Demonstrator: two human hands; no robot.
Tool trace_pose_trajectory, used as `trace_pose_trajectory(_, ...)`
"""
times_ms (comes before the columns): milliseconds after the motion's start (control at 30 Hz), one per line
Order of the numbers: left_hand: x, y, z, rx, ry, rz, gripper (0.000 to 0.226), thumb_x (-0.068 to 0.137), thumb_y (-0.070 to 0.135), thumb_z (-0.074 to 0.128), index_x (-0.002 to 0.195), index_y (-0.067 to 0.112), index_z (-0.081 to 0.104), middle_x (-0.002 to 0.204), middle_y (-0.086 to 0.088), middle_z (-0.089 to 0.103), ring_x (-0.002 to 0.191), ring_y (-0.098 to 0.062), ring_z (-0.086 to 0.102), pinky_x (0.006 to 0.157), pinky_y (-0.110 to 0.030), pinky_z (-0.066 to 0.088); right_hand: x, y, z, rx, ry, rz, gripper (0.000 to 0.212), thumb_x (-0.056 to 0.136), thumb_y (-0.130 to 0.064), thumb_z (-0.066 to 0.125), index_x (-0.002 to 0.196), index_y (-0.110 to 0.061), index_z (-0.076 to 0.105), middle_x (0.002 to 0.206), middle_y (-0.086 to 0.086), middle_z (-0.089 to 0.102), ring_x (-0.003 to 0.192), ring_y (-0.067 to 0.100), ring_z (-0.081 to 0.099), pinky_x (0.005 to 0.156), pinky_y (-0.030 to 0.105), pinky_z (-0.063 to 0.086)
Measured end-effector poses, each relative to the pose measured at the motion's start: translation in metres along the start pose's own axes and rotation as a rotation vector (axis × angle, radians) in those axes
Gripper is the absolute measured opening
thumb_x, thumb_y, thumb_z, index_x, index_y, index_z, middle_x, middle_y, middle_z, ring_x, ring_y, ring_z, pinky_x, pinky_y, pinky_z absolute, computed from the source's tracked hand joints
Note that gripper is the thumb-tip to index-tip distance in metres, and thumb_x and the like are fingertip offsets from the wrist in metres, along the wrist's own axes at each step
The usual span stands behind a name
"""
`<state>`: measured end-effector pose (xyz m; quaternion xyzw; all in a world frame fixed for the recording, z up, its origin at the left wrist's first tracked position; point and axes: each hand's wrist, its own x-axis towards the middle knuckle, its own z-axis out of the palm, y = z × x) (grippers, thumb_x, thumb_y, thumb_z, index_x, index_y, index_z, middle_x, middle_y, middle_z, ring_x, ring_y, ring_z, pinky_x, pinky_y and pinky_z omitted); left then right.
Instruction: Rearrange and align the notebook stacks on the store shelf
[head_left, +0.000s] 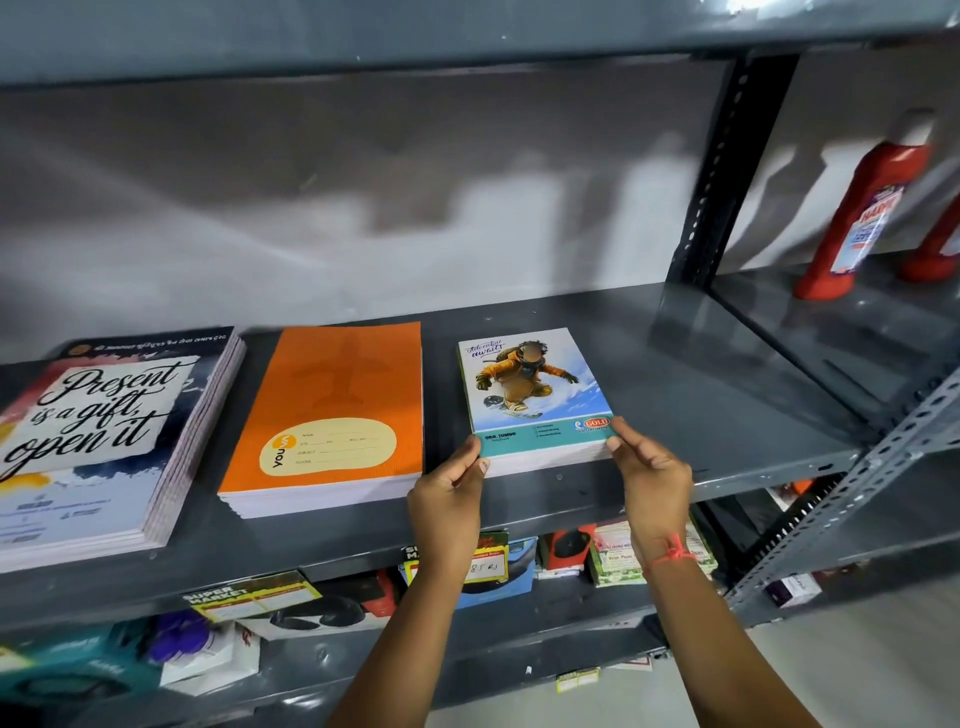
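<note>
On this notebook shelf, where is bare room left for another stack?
Widest bare patch: shelf right of the snowboarder stack, up to the upright post. Only narrow gaps separate it, the orange stack and the "Present is a gift" stack. The left end is crowded.

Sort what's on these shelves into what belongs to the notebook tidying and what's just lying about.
Part of the job:
- snowboarder-cover notebook stack, held by left hand and right hand
- orange paper-cover notebook stack
- "Present is a gift" lettered notebook stack

Just lying about:
- red plastic bottles
- boxed goods on lower shelf
</note>
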<state>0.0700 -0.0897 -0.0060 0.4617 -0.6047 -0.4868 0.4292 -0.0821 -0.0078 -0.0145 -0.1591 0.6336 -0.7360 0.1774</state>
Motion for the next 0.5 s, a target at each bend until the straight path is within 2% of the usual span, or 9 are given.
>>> trace_pose_trajectory(100, -0.001, 0.0, 0.0, -0.008, 0.009, 0.001, 0.031, 0.083, 0.004, 0.061, 0.113, 0.005, 0.062, 0.119, -0.013, 0.066, 0.097, -0.007, 0.056, 0.069, 0.004, 0.044, -0.002, -0.001, 0.001, -0.017, 0.018, -0.004, 0.031, 0.085, -0.005, 0.06, 0.115, -0.012, 0.064, 0.107, -0.007, 0.064, 0.096, 0.008, 0.06, 0.069, 0.0, 0.05)
trace_pose_trajectory(200, 0.0, -0.001, 0.0, -0.008, 0.002, 0.011, 0.03, 0.083, 0.004, 0.061, 0.113, 0.005, 0.062, 0.119, -0.013, 0.066, 0.096, -0.007, 0.056, 0.069, 0.003, 0.044, -0.003, 0.0, 0.001, -0.009, 0.02, -0.016, 0.031, 0.085, -0.006, 0.061, 0.111, -0.023, 0.063, 0.102, -0.007, 0.065, 0.093, 0.004, 0.061, 0.074, 0.007, 0.053)
trace_pose_trajectory(267, -0.001, 0.001, 0.0, -0.003, 0.0, 0.018, 0.03, 0.083, 0.004, 0.06, 0.113, 0.004, 0.062, 0.119, -0.014, 0.065, 0.097, -0.007, 0.056, 0.069, 0.003, 0.043, -0.004, 0.0, 0.002, -0.017, 0.028, -0.027, 0.031, 0.085, -0.005, 0.06, 0.114, -0.015, 0.064, 0.104, -0.005, 0.065, 0.094, 0.007, 0.06, 0.072, 0.004, 0.052)
trace_pose_trajectory(367, 0.0, 0.001, -0.003, 0.024, -0.029, 0.042, 0.03, 0.085, 0.007, 0.059, 0.115, 0.004, 0.061, 0.121, -0.013, 0.065, 0.095, -0.006, 0.055, 0.067, 0.006, 0.041, -0.002, -0.004, 0.002, -0.01, 0.028, -0.008, 0.031, 0.086, -0.002, 0.058, 0.117, -0.003, 0.063, 0.099, -0.005, 0.065, 0.088, 0.003, 0.06, 0.063, -0.003, 0.048)
trace_pose_trajectory(433, -0.003, 0.001, -0.008, 0.032, -0.061, 0.068, 0.031, 0.086, 0.011, 0.058, 0.116, 0.006, 0.06, 0.121, -0.013, 0.064, 0.094, -0.008, 0.058, 0.068, 0.005, 0.042, -0.007, -0.006, -0.001, 0.075, 0.053, 0.004, 0.032, 0.087, 0.003, 0.055, 0.119, 0.004, 0.059, 0.084, -0.012, 0.071, 0.079, -0.001, 0.065, 0.061, -0.003, 0.047)
trace_pose_trajectory(500, -0.012, 0.005, -0.015, 0.056, -0.133, 0.051, 0.034, 0.087, 0.015, 0.057, 0.121, 0.008, 0.057, 0.125, -0.013, 0.062, 0.104, -0.014, 0.062, 0.082, -0.008, 0.046, -0.02, -0.004, -0.004, 0.124, 0.083, 0.025, 0.032, 0.086, 0.008, 0.052, 0.118, 0.01, 0.056, 0.063, -0.022, 0.072, 0.066, -0.01, 0.066, 0.061, -0.002, 0.047)
